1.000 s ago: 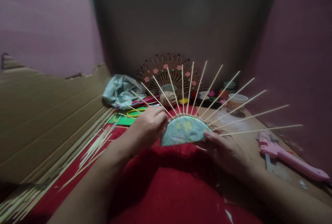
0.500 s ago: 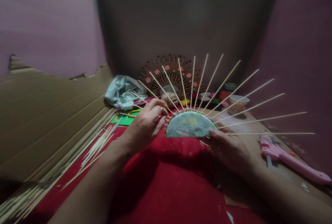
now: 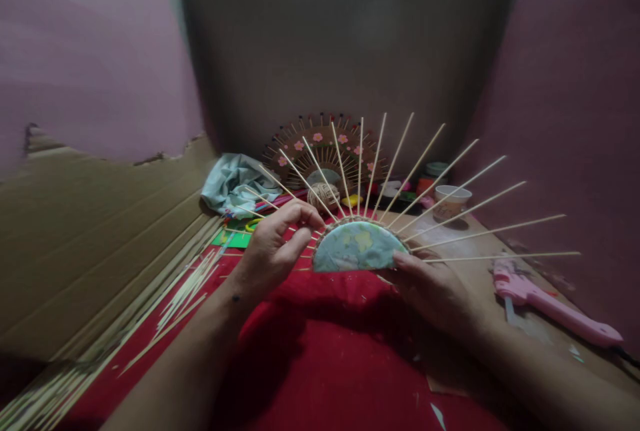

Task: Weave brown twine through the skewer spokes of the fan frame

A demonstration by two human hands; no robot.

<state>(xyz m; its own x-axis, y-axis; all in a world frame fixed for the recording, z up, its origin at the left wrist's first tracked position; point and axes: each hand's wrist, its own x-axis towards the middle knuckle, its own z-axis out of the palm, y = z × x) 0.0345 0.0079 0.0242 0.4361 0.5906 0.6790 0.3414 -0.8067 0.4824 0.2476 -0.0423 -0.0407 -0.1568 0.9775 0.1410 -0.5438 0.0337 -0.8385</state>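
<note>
A half-round piece covered in pale blue flowered cloth (image 3: 356,248) has several thin wooden sticks (image 3: 453,191) fanning out of its curved edge. My right hand (image 3: 434,288) holds the piece at its lower right corner, thumb on the cloth face. My left hand (image 3: 274,248) is at its left edge, fingers curled, with the index finger and thumb pinched among the leftmost sticks. What they pinch is too fine to make out. Both hands hover over a red cloth (image 3: 330,364).
A finished fan with pink flowers (image 3: 325,151) leans on the back wall, behind a ball of twine (image 3: 324,195). Pale blue fabric (image 3: 235,181), a paper cup (image 3: 451,201), a pink glue gun (image 3: 545,304), loose sticks (image 3: 170,304) and a cardboard sheet (image 3: 95,231) surround me.
My left hand has loosened from a tight fist at the piece's left edge into a finger pinch among the sticks. The fan piece shifted slightly.
</note>
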